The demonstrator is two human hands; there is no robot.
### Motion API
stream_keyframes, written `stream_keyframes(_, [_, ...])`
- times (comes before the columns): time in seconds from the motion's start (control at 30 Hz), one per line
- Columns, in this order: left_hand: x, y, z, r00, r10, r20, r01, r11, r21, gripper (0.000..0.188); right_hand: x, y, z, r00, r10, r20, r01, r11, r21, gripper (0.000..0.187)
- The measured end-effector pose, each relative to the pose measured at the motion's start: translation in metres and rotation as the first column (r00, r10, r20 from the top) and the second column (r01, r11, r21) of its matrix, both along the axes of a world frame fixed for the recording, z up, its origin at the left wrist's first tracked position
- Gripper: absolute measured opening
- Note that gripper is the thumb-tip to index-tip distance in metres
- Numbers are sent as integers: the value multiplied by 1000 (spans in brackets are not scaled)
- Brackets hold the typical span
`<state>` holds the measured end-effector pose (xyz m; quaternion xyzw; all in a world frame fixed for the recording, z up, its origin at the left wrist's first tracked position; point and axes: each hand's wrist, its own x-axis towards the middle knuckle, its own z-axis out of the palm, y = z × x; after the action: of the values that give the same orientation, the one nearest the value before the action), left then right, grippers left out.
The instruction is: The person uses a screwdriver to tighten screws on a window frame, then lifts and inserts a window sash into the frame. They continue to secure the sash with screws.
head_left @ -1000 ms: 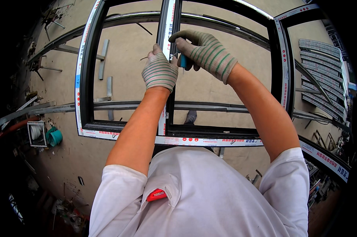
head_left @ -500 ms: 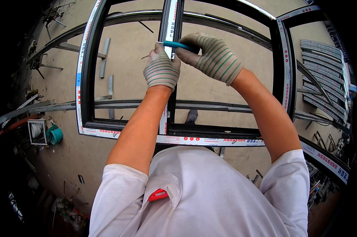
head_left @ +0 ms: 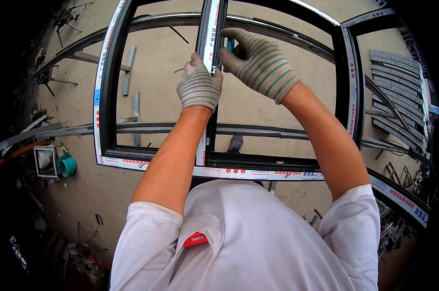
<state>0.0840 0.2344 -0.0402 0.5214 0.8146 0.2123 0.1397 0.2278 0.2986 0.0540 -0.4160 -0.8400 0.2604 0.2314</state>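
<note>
Concrete floor (head_left: 161, 63) under one dark metal window frame (head_left: 107, 97); my two gloved hands: left hand (head_left: 198, 87) gripping centre bar (head_left: 209, 29), right hand (head_left: 258, 63) closed on teal-handled tool (head_left: 229, 47).

The window frame (head_left: 107, 97) lies in front of me, raised above the floor (head_left: 156, 63). Its middle bar (head_left: 210, 97) runs away from me between my arms. My left hand (head_left: 198, 87) rests on that bar; my right hand (head_left: 258, 63) sits just right of it, with a small tool (head_left: 229, 47) in its grip. A stack of bars (head_left: 396, 92) lies far right. A bucket (head_left: 66, 165) stands on the floor at the left, beside a small box (head_left: 44, 161).
</note>
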Motion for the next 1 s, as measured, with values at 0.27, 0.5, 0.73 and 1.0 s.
stream_keyframes(0.27, [-1, -1, -6, 1000, 7, -15, -7, 1000, 23, 69, 1, 3, 29, 927, -7, 375, -35, 994, 105, 61])
stream_keyframes(0.5, [-1, 4, -4, 1000, 14, 10, -14, 999, -31, 70, -8, -1, 45, 796, 71, 601, -45, 997, -58, 59])
stream_keyframes(0.73, [-1, 0, -5, 1000, -10, -7, 10, 1000, 23, 70, -8, -5, 4, 995, -43, 94, 54, 992, -114, 46])
stream_keyframes(1.0, [0, -2, 1, 1000, -13, -4, 13, 1000, -19, 70, 3, -4, 0, 982, -94, -165, -20, 813, -582, 60])
